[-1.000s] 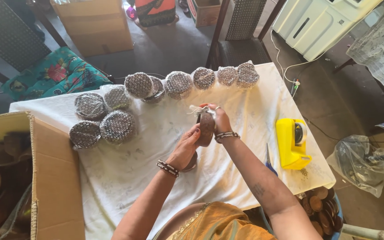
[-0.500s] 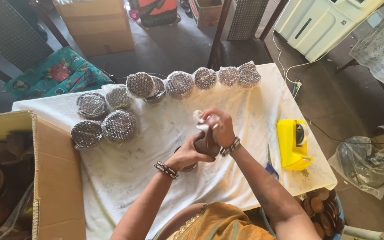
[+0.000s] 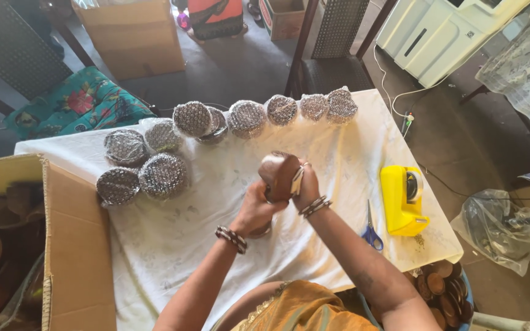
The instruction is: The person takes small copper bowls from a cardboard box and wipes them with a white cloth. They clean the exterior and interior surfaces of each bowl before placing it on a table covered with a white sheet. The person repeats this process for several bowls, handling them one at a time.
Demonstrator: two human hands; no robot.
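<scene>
Across the middle of the view, the table [image 3: 173, 245] lies under a white cloth, the largest surface before me. At its left edge stands an open cardboard box [image 3: 62, 245] with brown round pieces inside. Along the far side of the cloth runs a row of bubble-wrapped round bundles [image 3: 246, 117], touching or nearly touching one another, with four more grouped at the left (two behind, two in front) [image 3: 162, 175]. On the right of the cloth sits a yellow tape dispenser [image 3: 402, 199], and just beside it, toward me, blue-handled scissors [image 3: 371, 233]. Below the table's right corner a tub of brown discs [image 3: 440, 288] shows in part. Above the centre of the cloth I hold a brown round piece [image 3: 280, 175], raised off the surface and partly covered in clear wrap. My left hand [image 3: 256, 208] is closed around its lower side, fingers curled up against it. My right hand [image 3: 305, 184] is closed on its right side, fingers pressing the wrap to it; both wrists carry bangles.
</scene>
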